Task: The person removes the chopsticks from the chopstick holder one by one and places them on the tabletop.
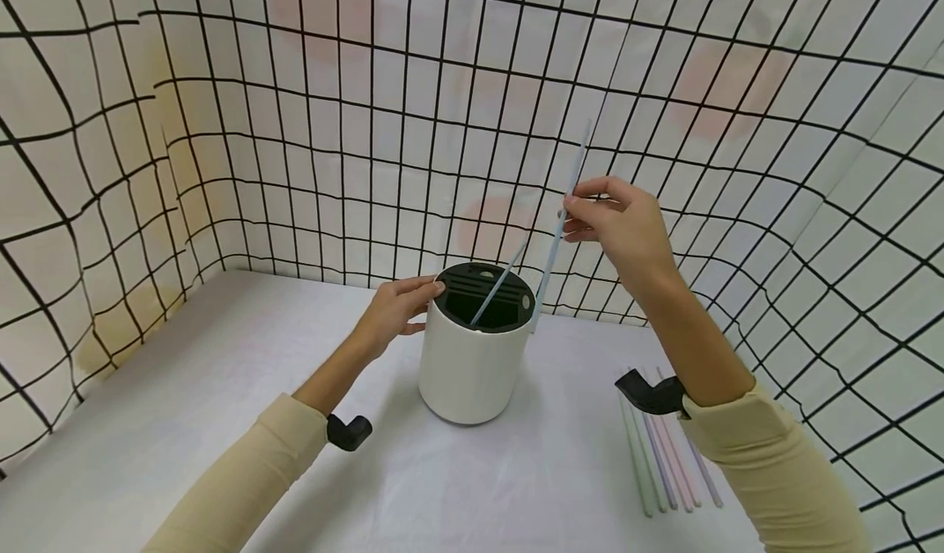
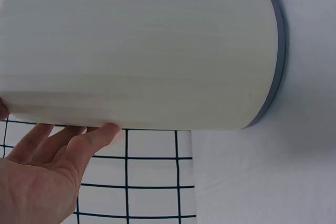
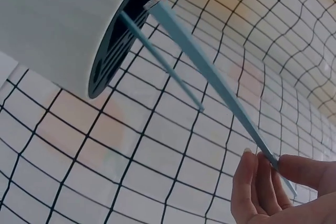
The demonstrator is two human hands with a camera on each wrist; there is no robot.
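Note:
A white round knife block (image 1: 472, 373) with a black slotted top (image 1: 479, 278) stands upright on the table. My left hand (image 1: 394, 311) holds its left side near the rim, the thumb at the top edge. In the left wrist view, the fingertips (image 2: 111, 127) touch the block's wall. My right hand (image 1: 615, 221) pinches a pale blue chopstick (image 1: 551, 254) between thumb and fingers. It slants steeply, its lower end beside the block's right rim; in the right wrist view, that end looks outside the opening. Another blue chopstick (image 3: 165, 66) leans out of the opening.
Several pastel chopsticks (image 1: 667, 455), green, purple and pink, lie side by side on the white table (image 1: 442, 496) at the right, partly hidden by the right wrist's black camera mount (image 1: 649, 393). Black wire mesh (image 1: 354, 143) encloses the back and sides.

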